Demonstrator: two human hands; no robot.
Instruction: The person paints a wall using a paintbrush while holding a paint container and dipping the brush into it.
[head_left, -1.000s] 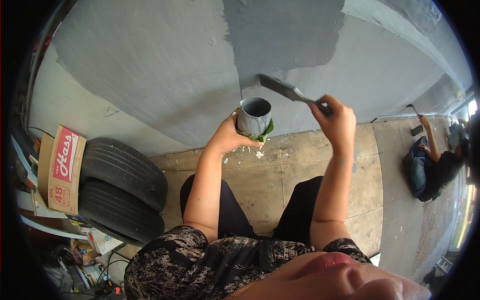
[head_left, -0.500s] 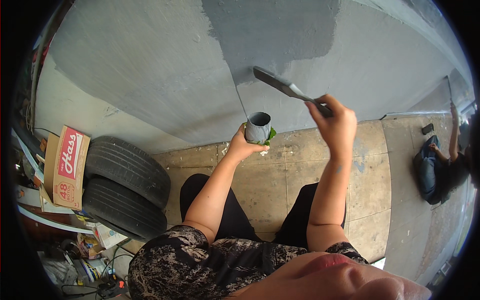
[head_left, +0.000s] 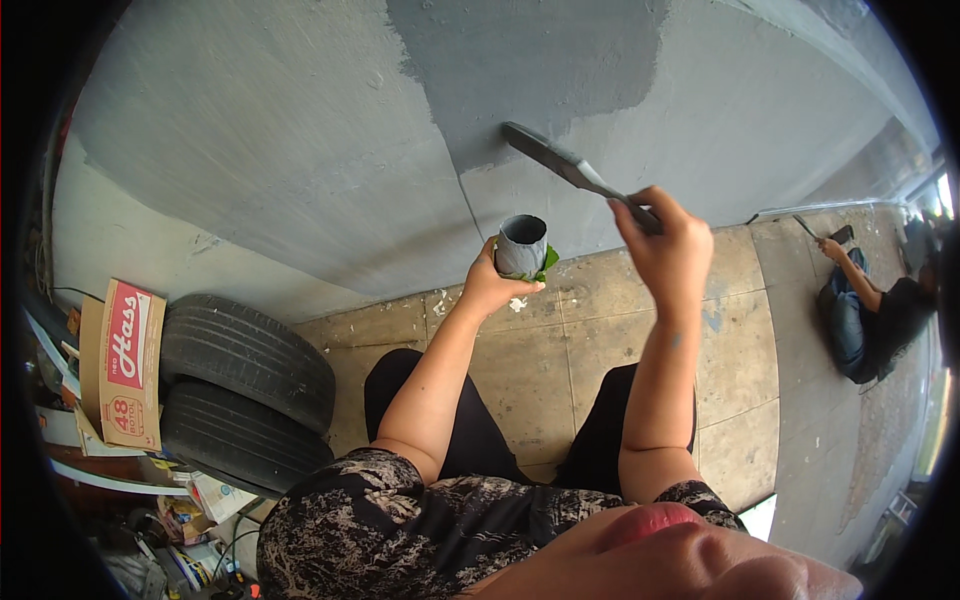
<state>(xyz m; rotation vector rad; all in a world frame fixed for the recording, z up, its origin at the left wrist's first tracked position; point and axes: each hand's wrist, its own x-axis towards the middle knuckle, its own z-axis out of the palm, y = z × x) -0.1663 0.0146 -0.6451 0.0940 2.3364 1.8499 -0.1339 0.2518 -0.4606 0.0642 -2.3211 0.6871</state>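
Note:
My left hand (head_left: 492, 287) is wrapped around a paint-smeared grey cup (head_left: 521, 258), its open mouth facing up and something green and leaf-like around its base. In my right hand (head_left: 674, 250) is a flat paintbrush (head_left: 560, 160), gripped by the handle. The brush's bristle end points up and left, at the lower edge of a darker grey painted patch (head_left: 530, 60) on the wall. Whether the bristles touch the wall I cannot tell. The surrounding wall (head_left: 270, 160) is a lighter, streaky grey with a thin vertical line running down it.
Two black tyres (head_left: 250, 350) lie stacked at the left beside a cardboard box (head_left: 133, 365). Cluttered items (head_left: 180, 540) fill the lower left. Paint-spotted tiles (head_left: 510, 370) cover the floor. At the far right another person (head_left: 865, 310) sits near the wall, holding a tool.
The view has shifted slightly. My brush and cup stay nearly in place, both still held. At the far right, the other person's raised arm has come down from the wall.

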